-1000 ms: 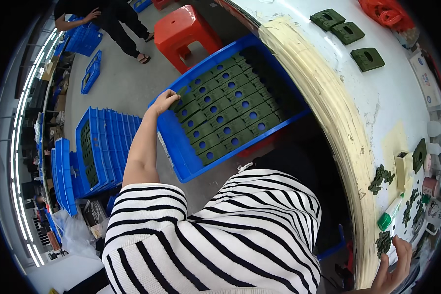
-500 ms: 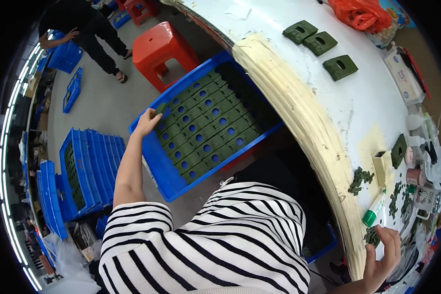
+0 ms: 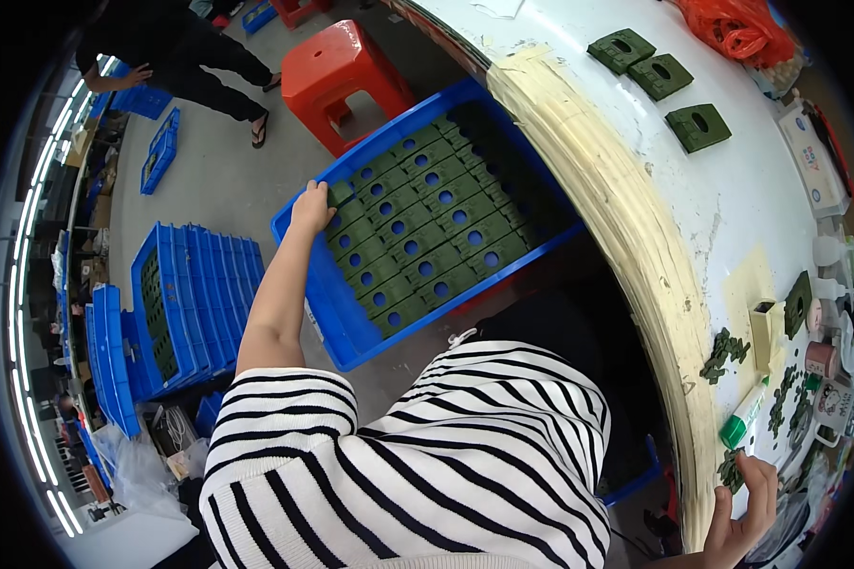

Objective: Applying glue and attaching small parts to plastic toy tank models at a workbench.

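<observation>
My left hand (image 3: 314, 206) reaches over the far left edge of a blue plastic crate (image 3: 323, 322). Its fingers are closed at a dark green plastic part (image 3: 342, 193) by the corner of the packed rows; the grip is partly hidden. Similar flat parts (image 3: 411, 248), each with a round hole, fill most of the crate side by side. My right hand (image 3: 748, 507) is over the white table at the lower right, thumb and fingers apart, with nothing seen in it. Close to its fingertips lie small dark green pieces (image 3: 730, 471) and a green-and-white tube (image 3: 745, 413).
Three green parts (image 3: 698, 126) lie on the white table (image 3: 626, 171), whose edge has layered cream tape (image 3: 607, 180). A red stool (image 3: 346, 76) stands beyond the crate. Stacked blue crates (image 3: 204, 294) are at left. Another person (image 3: 176, 47) stands at the far left.
My left hand has moved slightly farther over the crate edge, and the green part sits lower by the rows. The whole view has shifted. My right hand keeps much the same pose.
</observation>
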Demonstrator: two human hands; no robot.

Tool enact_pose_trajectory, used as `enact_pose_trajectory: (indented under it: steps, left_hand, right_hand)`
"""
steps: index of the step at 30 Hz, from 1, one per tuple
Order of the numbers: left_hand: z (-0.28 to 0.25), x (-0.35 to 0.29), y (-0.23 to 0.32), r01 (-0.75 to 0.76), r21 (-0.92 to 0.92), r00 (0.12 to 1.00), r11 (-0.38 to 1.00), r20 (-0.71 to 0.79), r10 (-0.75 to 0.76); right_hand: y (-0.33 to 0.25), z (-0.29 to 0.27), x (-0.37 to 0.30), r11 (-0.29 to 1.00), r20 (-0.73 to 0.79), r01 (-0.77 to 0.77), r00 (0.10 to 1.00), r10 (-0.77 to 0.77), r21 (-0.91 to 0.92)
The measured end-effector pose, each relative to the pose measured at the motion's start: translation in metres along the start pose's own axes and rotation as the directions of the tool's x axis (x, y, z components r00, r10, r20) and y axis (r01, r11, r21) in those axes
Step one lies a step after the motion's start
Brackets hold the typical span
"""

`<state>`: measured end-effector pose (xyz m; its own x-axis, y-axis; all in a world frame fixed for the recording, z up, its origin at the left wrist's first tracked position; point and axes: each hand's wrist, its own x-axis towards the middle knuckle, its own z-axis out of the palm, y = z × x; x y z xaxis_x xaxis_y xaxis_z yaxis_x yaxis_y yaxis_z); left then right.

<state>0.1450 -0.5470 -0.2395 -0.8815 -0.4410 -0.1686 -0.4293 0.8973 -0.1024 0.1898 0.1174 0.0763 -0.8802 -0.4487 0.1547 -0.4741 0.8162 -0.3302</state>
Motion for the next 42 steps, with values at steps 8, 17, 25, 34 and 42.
enact_pose_trajectory:
  steps: [8, 17, 25, 34, 42]
  left_hand:
    - [0.015, 0.004, -0.016, -0.058, -0.056, 0.998, 0.997, -0.029, 0.056]
    - [0.016, -0.001, -0.01, -0.123, 0.114, 0.984, 0.986, -0.115, 0.136]
    - [-0.136, -0.037, 0.164, -0.577, -0.42, 0.544, 0.701, -0.837, -0.053]
    - [-0.267, -0.026, 0.433, -0.742, -0.123, 0.536, 0.659, -0.699, 0.473]
    - [-0.261, -0.03, 0.447, -0.645, -0.054, 0.716, 0.762, -0.39, 0.579]
  right_hand:
    - [0.003, 0.002, 0.002, 0.999, 0.011, -0.028, 1.0, 0.028, 0.027]
    - [0.007, 0.007, -0.017, 0.991, 0.02, -0.127, 0.992, 0.126, 0.05]
    - [0.0, 0.0, -0.015, 0.997, -0.075, -0.064, 0.995, 0.068, 0.05]
    - [-0.001, 0.0, -0.029, 0.994, -0.143, -0.038, 0.988, 0.053, 0.106]
    - [0.013, -0.018, -0.046, 0.988, -0.023, -0.098, 0.995, 0.101, 0.118]
